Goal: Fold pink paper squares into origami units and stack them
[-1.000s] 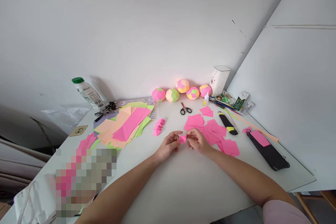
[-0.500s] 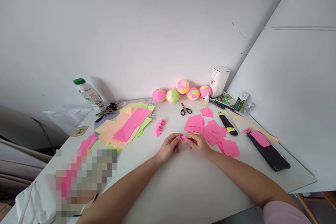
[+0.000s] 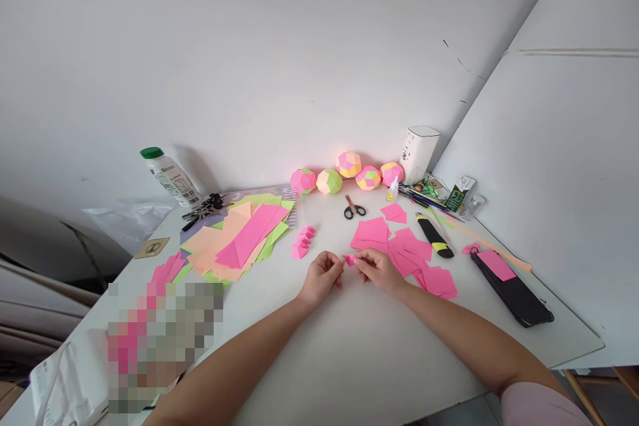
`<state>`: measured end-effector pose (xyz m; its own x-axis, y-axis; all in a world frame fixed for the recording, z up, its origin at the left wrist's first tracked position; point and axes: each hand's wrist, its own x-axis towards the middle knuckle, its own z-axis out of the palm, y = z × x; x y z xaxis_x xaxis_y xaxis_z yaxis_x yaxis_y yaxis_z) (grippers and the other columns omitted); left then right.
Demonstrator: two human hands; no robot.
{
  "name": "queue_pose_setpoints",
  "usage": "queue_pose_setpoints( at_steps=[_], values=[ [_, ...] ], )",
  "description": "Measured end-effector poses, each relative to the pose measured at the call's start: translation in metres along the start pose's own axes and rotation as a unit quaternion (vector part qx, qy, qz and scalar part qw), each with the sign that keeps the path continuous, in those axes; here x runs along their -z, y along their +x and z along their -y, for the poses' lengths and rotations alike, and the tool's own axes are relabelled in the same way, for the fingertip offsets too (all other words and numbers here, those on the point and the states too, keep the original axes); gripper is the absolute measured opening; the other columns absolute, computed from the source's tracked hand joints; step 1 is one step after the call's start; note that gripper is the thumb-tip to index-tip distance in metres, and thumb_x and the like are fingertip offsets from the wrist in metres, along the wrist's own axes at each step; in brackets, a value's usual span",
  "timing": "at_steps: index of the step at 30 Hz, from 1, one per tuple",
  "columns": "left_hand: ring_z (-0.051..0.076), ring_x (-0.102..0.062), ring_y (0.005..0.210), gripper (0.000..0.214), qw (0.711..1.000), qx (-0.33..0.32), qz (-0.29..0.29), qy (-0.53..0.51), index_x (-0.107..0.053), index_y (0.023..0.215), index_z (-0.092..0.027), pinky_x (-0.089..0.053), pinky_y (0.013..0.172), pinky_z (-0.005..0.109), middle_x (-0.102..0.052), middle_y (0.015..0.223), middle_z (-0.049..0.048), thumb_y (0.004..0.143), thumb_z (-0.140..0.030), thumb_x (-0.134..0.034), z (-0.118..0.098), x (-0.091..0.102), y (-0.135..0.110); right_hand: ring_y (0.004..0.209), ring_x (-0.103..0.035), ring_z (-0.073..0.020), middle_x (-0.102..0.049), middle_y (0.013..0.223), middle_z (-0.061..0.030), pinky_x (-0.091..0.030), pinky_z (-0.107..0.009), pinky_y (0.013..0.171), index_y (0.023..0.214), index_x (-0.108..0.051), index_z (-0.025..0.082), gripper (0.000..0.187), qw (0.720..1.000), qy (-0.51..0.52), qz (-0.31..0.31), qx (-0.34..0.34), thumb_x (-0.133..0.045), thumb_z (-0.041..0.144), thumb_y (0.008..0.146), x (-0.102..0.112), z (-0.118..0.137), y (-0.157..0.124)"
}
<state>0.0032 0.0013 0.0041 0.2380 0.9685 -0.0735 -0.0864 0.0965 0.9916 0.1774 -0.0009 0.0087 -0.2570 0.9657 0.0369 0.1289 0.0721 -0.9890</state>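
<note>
Head view: small pink paper piece (image 3: 350,259) sits just below and right of frame centre, above the bare front of the table (image 3: 344,353). Left hand (image 3: 324,274) has its left edge pinched between thumb and fingers; right hand (image 3: 377,269) grips the right edge the same way. Both closed on the paper, fingertips nearly meeting. Looks like folding or shaping in hand; creases too small to read. To do it well, I'd let one hand hold and the other shape, line edges up before pressing, then run a nail along each crease. Light pinch: paper this small likely dents or skews if squeezed hard, and fingertips hide the corners, so tilt it to check. The row of folded pink pieces (image 3: 302,241), left of centre, seems a handy reference for matching angles. Right forearm passes near the loose pink squares (image 3: 370,233) right of centre; keep the elbow low-motion so they don't get swept. Scissors (image 3: 354,208) lie above the hands, well apart.
</note>
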Motion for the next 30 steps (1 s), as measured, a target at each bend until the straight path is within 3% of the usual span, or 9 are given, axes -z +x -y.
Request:
queue_pose_setpoints(
  at_steps=[2, 4, 8, 10, 12, 15, 19, 25, 30],
  values=[
    [0.009, -0.05, 0.045, 0.029, 0.997, -0.037, 0.018, 0.072, -0.044, 0.072, -0.018, -0.044, 0.046, 0.024, -0.052, 0.061, -0.0032, 0.081, -0.046, -0.05, 0.001, 0.0, -0.002, 0.048, -0.053, -0.0096, -0.058, 0.066, 0.0013, -0.044, -0.023, 0.048, 0.08, -0.054, 0.018, 0.026, 1.0, 0.012, -0.01, -0.004, -0.056, 0.044, 0.081, 0.001, 0.0, 0.001],
    [0.013, -0.057, 0.061, 0.026, 0.968, -0.13, 0.091, 0.193, -0.05, 0.073, -0.018, -0.048, 0.058, 0.028, -0.059, 0.07, 0.0023, 0.086, -0.04, -0.044, 0.002, -0.001, -0.006, 0.049, -0.053, -0.01, -0.058, 0.066, 0.0014, -0.044, -0.023, 0.048, 0.082, -0.054, 0.018, 0.026, 1.0, 0.026, -0.015, -0.005, -0.055, 0.043, 0.081, 0.001, -0.001, 0.002],
    [0.024, -0.05, 0.109, 0.022, 0.793, -0.341, 0.268, 0.428, -0.062, 0.094, -0.02, -0.036, 0.097, 0.041, -0.062, 0.111, 0.0087, 0.084, -0.032, -0.047, 0.004, -0.008, -0.02, 0.044, -0.048, -0.0079, -0.058, 0.065, 0.0021, -0.041, -0.022, 0.045, 0.084, -0.054, 0.017, 0.024, 0.999, 0.035, -0.019, -0.005, -0.056, 0.041, 0.08, 0.002, -0.007, 0.005],
    [0.027, -0.037, 0.125, 0.039, 0.741, -0.355, 0.287, 0.492, -0.052, 0.119, -0.02, -0.025, 0.106, 0.043, -0.049, 0.132, 0.0095, 0.085, -0.037, -0.046, 0.004, -0.011, -0.027, 0.044, -0.046, -0.007, -0.058, 0.067, 0.0017, -0.04, -0.021, 0.044, 0.082, -0.056, 0.017, 0.023, 0.999, 0.022, -0.021, -0.008, -0.058, 0.04, 0.079, 0.003, -0.008, 0.006],
    [0.029, -0.023, 0.133, 0.056, 0.714, -0.339, 0.312, 0.527, -0.036, 0.135, -0.017, -0.015, 0.11, 0.045, -0.034, 0.144, 0.0114, 0.087, -0.045, -0.039, 0.004, -0.012, -0.032, 0.046, -0.047, -0.0076, -0.057, 0.064, 0.002, -0.039, -0.02, 0.043, 0.081, -0.058, 0.016, 0.023, 1.0, 0.007, -0.022, -0.019, -0.059, 0.039, 0.078, 0.004, -0.007, 0.007],
    [0.03, -0.009, 0.138, 0.068, 0.7, -0.304, 0.345, 0.546, -0.018, 0.143, -0.015, -0.007, 0.111, 0.047, -0.02, 0.149, 0.0126, 0.088, -0.054, -0.029, 0.001, -0.012, -0.035, 0.046, -0.048, -0.0094, -0.051, 0.055, 0.0035, -0.038, -0.019, 0.041, 0.079, -0.061, 0.016, 0.02, 0.999, -0.027, -0.005, -0.045, -0.06, 0.035, 0.077, 0.002, 0.001, 0.013],
    [0.031, -0.007, 0.138, 0.071, 0.694, -0.28, 0.363, 0.555, -0.013, 0.144, -0.014, -0.003, 0.111, 0.048, -0.015, 0.15, 0.0129, 0.088, -0.056, -0.024, -0.006, -0.012, -0.035, 0.049, -0.052, -0.0099, -0.057, 0.061, 0.0003, -0.039, -0.018, 0.04, 0.076, -0.063, 0.015, 0.014, 0.994, -0.09, 0.043, -0.043, -0.058, 0.028, 0.076, -0.023, 0.017, 0.03],
    [0.027, -0.016, 0.137, 0.067, 0.708, -0.275, 0.362, 0.541, -0.014, 0.144, -0.019, -0.01, 0.11, 0.043, -0.022, 0.149, 0.0094, 0.088, -0.054, -0.028, -0.011, -0.013, -0.036, 0.042, -0.054, -0.0066, -0.061, 0.063, 0.0006, -0.035, -0.013, 0.033, 0.073, -0.063, 0.015, 0.008, 0.99, -0.098, 0.081, -0.061, -0.059, 0.022, 0.076, -0.084, 0.014, 0.066],
    [0.028, -0.017, 0.136, 0.068, 0.718, -0.29, 0.36, 0.521, -0.018, 0.143, -0.019, -0.009, 0.109, 0.043, -0.026, 0.147, 0.0108, 0.087, -0.055, -0.03, -0.007, -0.012, -0.034, 0.037, -0.055, -0.0065, -0.064, 0.066, -0.0004, -0.029, -0.013, 0.027, 0.073, -0.061, 0.015, 0.008, 0.989, -0.099, 0.077, -0.075, -0.058, 0.022, 0.078, -0.095, 0.006, 0.083]
  ],
)
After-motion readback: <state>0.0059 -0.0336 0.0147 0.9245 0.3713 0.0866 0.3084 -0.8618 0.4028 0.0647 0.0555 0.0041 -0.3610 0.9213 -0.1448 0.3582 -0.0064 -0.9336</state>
